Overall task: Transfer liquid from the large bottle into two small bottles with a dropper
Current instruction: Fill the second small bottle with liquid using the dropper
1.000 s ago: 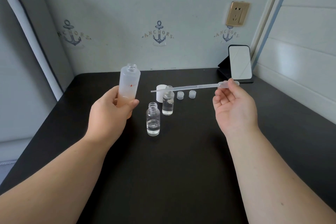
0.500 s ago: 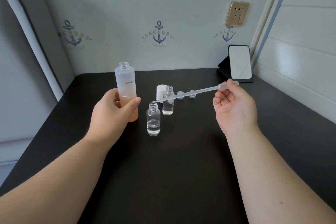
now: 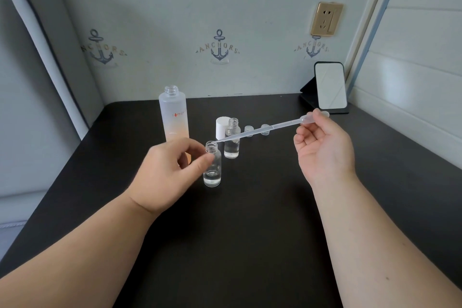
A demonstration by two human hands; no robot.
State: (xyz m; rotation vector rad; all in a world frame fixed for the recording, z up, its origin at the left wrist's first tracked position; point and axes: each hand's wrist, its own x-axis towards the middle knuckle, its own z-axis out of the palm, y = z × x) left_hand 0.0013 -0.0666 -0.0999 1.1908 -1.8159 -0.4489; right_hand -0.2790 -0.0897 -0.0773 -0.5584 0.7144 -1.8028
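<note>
The frosted large bottle (image 3: 173, 115) stands uncapped on the black table (image 3: 250, 220), free of either hand. In front of it is the near small bottle (image 3: 212, 170) with a little clear liquid; my left hand (image 3: 170, 172) pinches it at the neck between thumb and curled fingers. My right hand (image 3: 325, 147) pinches the bulb of the clear plastic dropper (image 3: 257, 131), which slants down to the left with its tip at the near small bottle's mouth. The second small bottle (image 3: 232, 144), holding more liquid, stands just behind, under the dropper's stem.
A white cap (image 3: 221, 126) stands behind the second small bottle, and two small clear caps (image 3: 264, 129) lie to its right. A small mirror on a black stand (image 3: 330, 85) sits at the back right corner. Walls close the table at the back and right.
My left hand set the large bottle down, let go of it and moved right to the near small bottle. The dropper's tip swung down to that bottle's mouth.
</note>
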